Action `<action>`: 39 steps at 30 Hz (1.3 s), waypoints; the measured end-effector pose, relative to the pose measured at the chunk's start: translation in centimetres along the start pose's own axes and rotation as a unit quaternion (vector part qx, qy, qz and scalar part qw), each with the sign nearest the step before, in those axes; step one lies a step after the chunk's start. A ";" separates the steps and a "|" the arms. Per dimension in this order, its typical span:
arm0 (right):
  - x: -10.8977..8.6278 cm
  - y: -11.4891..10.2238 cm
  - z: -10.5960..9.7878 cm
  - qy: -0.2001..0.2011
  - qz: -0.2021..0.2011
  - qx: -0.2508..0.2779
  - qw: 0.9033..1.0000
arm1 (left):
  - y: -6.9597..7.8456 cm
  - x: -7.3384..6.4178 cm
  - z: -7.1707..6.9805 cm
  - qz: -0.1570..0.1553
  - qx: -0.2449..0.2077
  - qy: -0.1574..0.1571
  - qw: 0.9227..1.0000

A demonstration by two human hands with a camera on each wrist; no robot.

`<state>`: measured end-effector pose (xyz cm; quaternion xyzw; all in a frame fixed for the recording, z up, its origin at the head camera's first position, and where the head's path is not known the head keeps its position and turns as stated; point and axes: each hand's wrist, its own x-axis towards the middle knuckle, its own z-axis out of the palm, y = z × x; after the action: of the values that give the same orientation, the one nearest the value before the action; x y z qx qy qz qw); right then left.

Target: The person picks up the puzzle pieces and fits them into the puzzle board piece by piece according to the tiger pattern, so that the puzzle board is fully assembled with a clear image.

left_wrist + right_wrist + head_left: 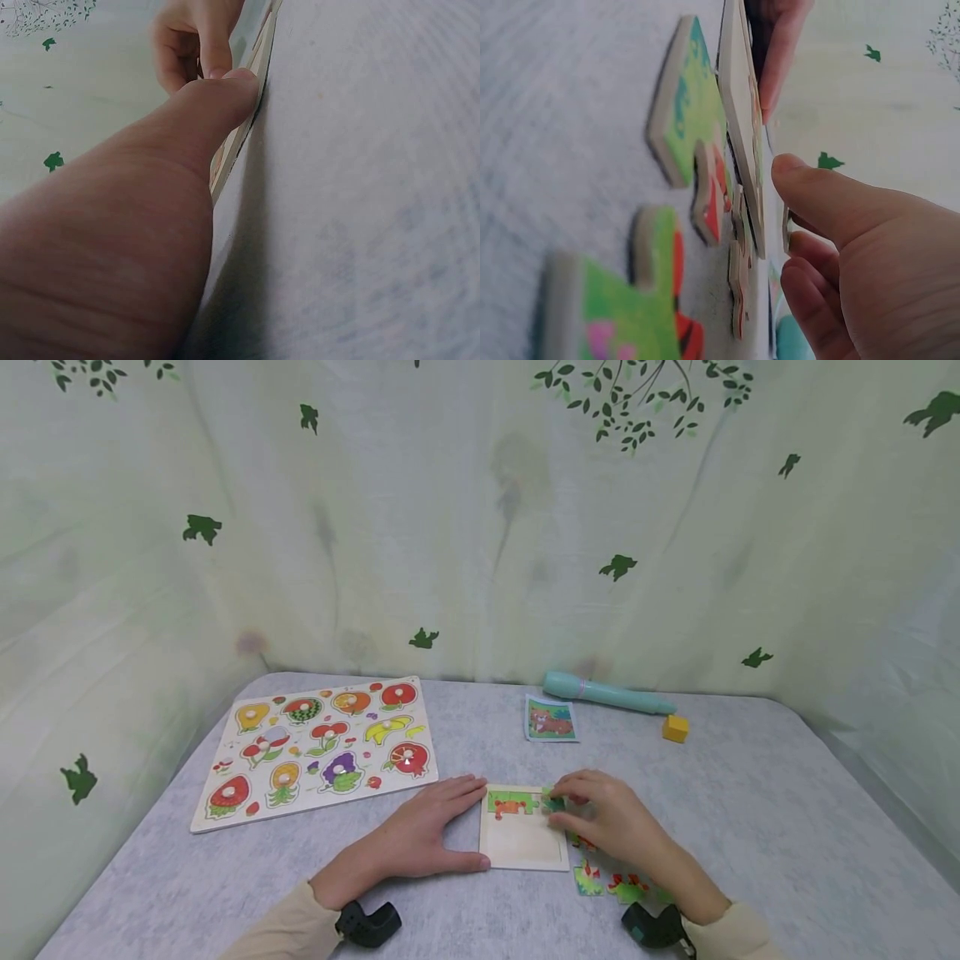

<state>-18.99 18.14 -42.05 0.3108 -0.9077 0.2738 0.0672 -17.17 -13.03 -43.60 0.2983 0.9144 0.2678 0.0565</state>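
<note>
A small wooden puzzle tray (521, 850) lies flat on the table, with green and orange puzzle pieces (512, 803) fitted along its upper left. My left hand (423, 835) rests at the tray's left side, fingers extended and thumb touching the lower left corner. Over the upper right corner, my right hand (618, 822) pinches a green puzzle piece (553, 802) between thumb and fingers. In the right wrist view only the thin edge of that piece (786, 229) shows. Loose puzzle pieces (588, 880) lie beside the tray's lower right, partly under the right forearm.
A large fruit puzzle board (300, 768) lies at the left. Behind the tray are a bear picture card (551, 720), a teal stick-shaped object (615, 696) and a yellow block (675, 728). A leaf-patterned curtain (480, 527) surrounds the table.
</note>
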 end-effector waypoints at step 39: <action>-0.1 -0.5 1.6 0.009 -0.002 -0.035 0.999 | -0.2 0.0 0.2 -0.008 -0.001 -0.006 1.000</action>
<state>-18.51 17.02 -43.16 0.3081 -0.9155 0.2440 0.0866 -17.24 -13.07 -43.82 0.2926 0.9160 0.2668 0.0644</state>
